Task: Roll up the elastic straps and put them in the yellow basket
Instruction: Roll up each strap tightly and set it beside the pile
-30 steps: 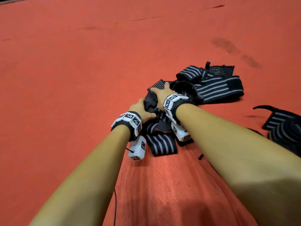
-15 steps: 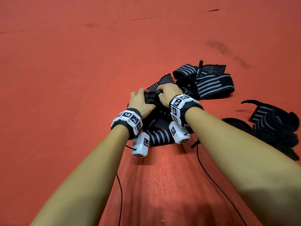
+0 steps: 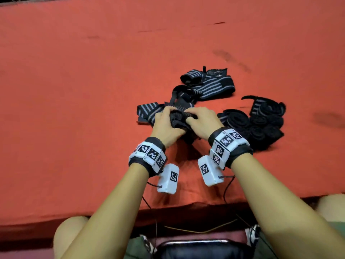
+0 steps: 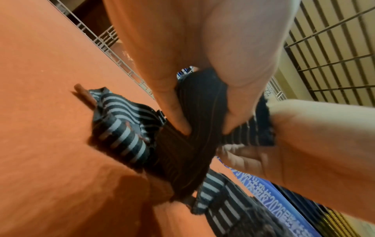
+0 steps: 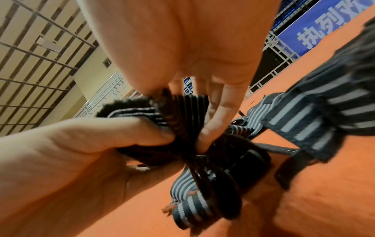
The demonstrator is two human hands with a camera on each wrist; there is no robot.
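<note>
Both hands hold one black, grey-striped elastic strap (image 3: pixel 180 118) just above the red cloth. My left hand (image 3: pixel 166 126) pinches its rolled black end (image 4: pixel 201 102) between thumb and fingers. My right hand (image 3: pixel 202 122) grips the same strap (image 5: pixel 182 115) from the other side, fingers curled round it. Its loose striped tail (image 3: pixel 149 110) lies on the cloth to the left and trails under the hands (image 5: pixel 188 195). More loose straps (image 3: pixel 211 84) lie beyond. The yellow basket is not in view.
A heap of rolled black straps (image 3: pixel 261 126) sits right of my right hand. The red-covered table (image 3: pixel 74 90) ends at its near edge (image 3: pixel 168 208), with my knees and cables below. Wire fencing (image 4: pixel 334 48) and a blue banner (image 5: pixel 316 32) show in the wrist views.
The hands have drawn nearer to me and lifted the strap, closing tighter round its rolled end. The camera has tilted down, so the table's near edge and my knees now show.
</note>
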